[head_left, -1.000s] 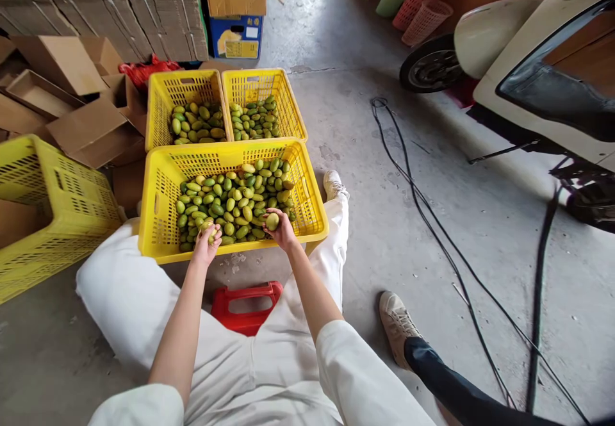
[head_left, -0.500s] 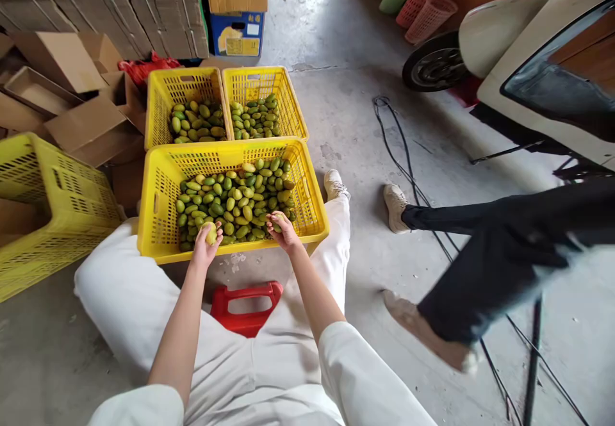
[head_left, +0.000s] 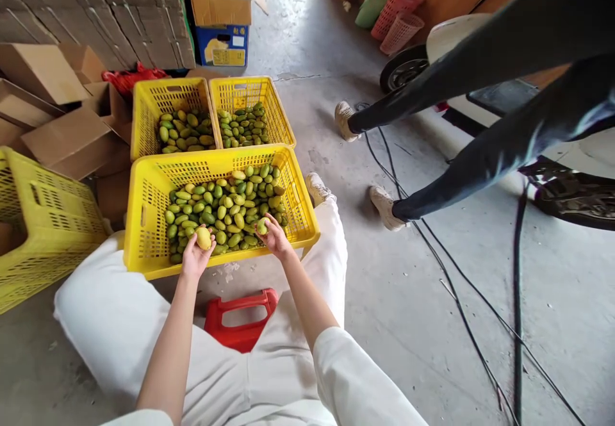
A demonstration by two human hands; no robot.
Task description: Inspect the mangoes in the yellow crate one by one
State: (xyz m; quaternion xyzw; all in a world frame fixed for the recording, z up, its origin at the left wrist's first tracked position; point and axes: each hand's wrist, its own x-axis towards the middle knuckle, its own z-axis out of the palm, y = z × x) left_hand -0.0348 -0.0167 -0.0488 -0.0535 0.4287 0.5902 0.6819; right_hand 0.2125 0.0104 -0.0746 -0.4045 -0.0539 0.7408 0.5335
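My left hand (head_left: 195,257) is closed around a yellow mango (head_left: 204,238), its fingers along the fruit's side. In my right hand (head_left: 277,239) is a greener mango (head_left: 262,225), gripped between thumb and fingers. Both hands are just over the front rim of a large yellow plastic crate (head_left: 141,237), which holds a heap of small green and yellowish mangoes (head_left: 235,202). Behind it stand two more yellow crates, the back left crate (head_left: 144,122) and the back right crate (head_left: 281,115), each with mangoes in the bottom.
A yellow crate (head_left: 62,214) stands at the left, near open cardboard boxes (head_left: 72,138). Between my legs is a red plastic stool (head_left: 235,333). To the right, a person in dark trousers (head_left: 461,170) walks over black cables (head_left: 451,285) beside a white scooter (head_left: 500,102).
The person at the right has stepped farther forward, now in front of the scooter. My view has shifted slightly right. Each hand still holds a mango, and the right one's fruit shows more clearly.
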